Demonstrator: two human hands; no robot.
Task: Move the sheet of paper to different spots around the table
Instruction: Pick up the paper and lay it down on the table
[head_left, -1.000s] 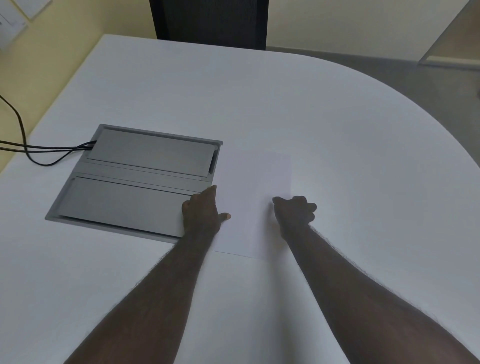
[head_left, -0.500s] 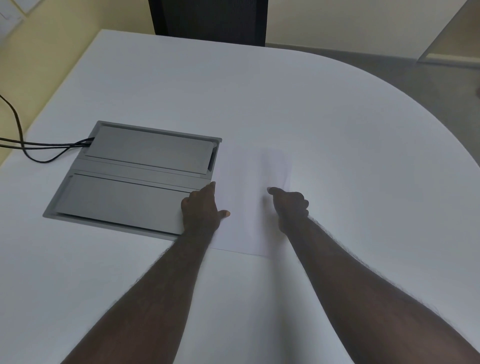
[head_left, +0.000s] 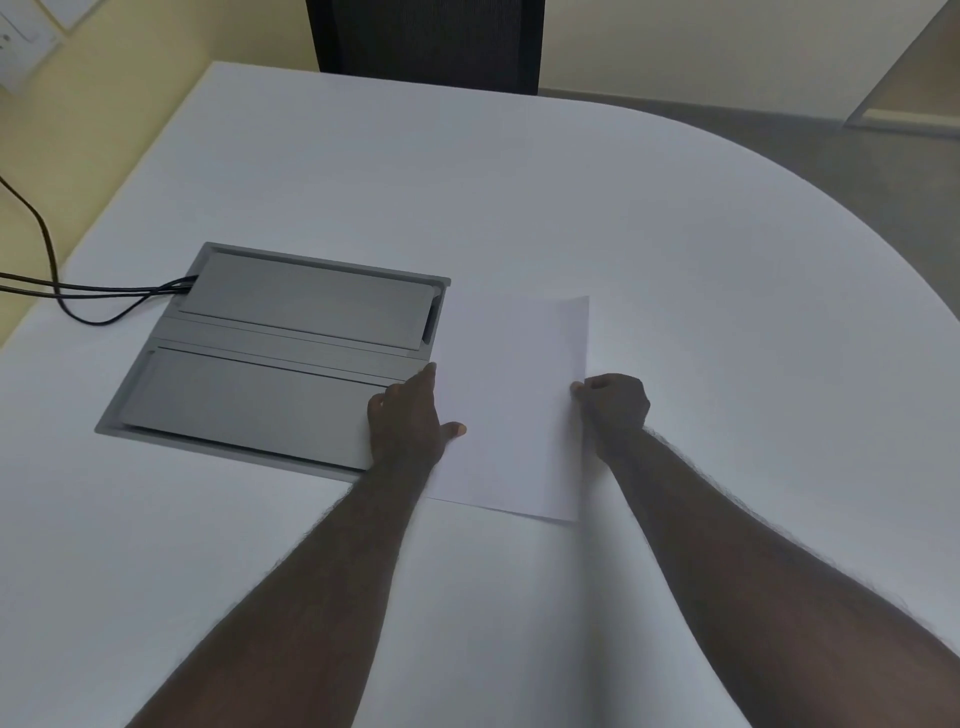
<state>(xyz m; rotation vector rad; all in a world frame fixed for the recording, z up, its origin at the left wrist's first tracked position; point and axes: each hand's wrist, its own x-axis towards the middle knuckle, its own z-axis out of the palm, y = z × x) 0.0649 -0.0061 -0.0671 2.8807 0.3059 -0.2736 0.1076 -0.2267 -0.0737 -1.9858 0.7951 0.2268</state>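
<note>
Sheet of paper (head_left: 511, 405) flat on desk (head_left: 571, 218), its left edge beside grey cable box (head_left: 275, 353). Left hand (head_left: 408, 421) flat, fingers together, thumb pinning paper; right hand (head_left: 615, 408) curled, fingers pinching right edge, likely to lift.

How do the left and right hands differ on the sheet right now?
The left hand lies flat and open at the sheet of paper's left edge, partly over the grey cable box; the right hand is curled into a loose fist at the right edge. Left thumb spreads onto the paper; right fingers are tucked. Both touch the sheet mid-height.
</note>
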